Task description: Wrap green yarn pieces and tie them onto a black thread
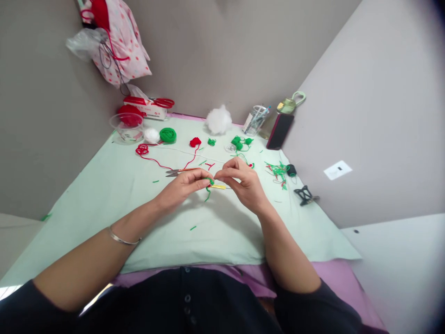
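Pinched between thumb and fingers of my left hand [189, 184] is a small green yarn piece [210, 182] with a bit of red, a green tail hanging below it. My right hand [243, 178] is closed in a pinch just to the right, close to the piece; whatever its fingertips hold is too small to make out. Under the hands lies a yellow-handled tool [218, 187], perhaps a crochet hook. Scissors [174, 173] rest behind my left hand. A red yarn piece [195, 142] trails its strand toward them.
Balls of green yarn [168, 135] and white yarn [152, 135] sit by a clear tub [128, 132]. White stuffing [219, 120], a pen cup [256, 119], a propped phone [280, 131] and a bottle [287, 105] line the back. Thread scraps [277, 171] and a black stand [305, 195] lie right.
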`<state>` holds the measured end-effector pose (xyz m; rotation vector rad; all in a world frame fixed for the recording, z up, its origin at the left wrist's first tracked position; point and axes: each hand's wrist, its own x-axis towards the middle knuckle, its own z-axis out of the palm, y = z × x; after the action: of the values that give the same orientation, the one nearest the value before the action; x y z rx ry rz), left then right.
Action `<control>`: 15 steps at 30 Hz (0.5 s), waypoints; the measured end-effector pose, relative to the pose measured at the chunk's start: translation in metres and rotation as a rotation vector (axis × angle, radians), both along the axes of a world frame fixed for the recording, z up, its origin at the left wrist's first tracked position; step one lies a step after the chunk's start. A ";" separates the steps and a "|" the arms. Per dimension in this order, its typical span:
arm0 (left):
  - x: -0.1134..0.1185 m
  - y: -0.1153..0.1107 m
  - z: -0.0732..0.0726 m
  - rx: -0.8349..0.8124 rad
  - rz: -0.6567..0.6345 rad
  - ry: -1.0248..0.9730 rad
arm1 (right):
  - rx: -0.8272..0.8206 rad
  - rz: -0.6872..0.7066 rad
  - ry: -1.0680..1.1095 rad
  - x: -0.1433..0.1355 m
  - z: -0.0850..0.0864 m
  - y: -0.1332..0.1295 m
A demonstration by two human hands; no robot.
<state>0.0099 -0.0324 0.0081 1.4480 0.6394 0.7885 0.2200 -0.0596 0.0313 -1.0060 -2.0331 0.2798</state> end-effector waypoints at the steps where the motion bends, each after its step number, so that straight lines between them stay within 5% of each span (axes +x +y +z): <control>1: 0.000 0.000 0.000 -0.002 0.000 -0.005 | 0.006 0.004 0.011 -0.001 0.000 0.000; 8: 0.005 -0.001 -0.003 -0.037 0.068 -0.086 | 0.016 -0.002 0.090 -0.015 -0.001 -0.006; 15: 0.010 -0.002 -0.011 -0.074 0.133 -0.117 | 0.225 -0.073 -0.164 -0.025 -0.013 -0.008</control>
<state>0.0197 -0.0341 -0.0030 1.2916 0.6736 0.9370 0.1953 -0.0680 0.0178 -0.9850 -2.1135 -0.0716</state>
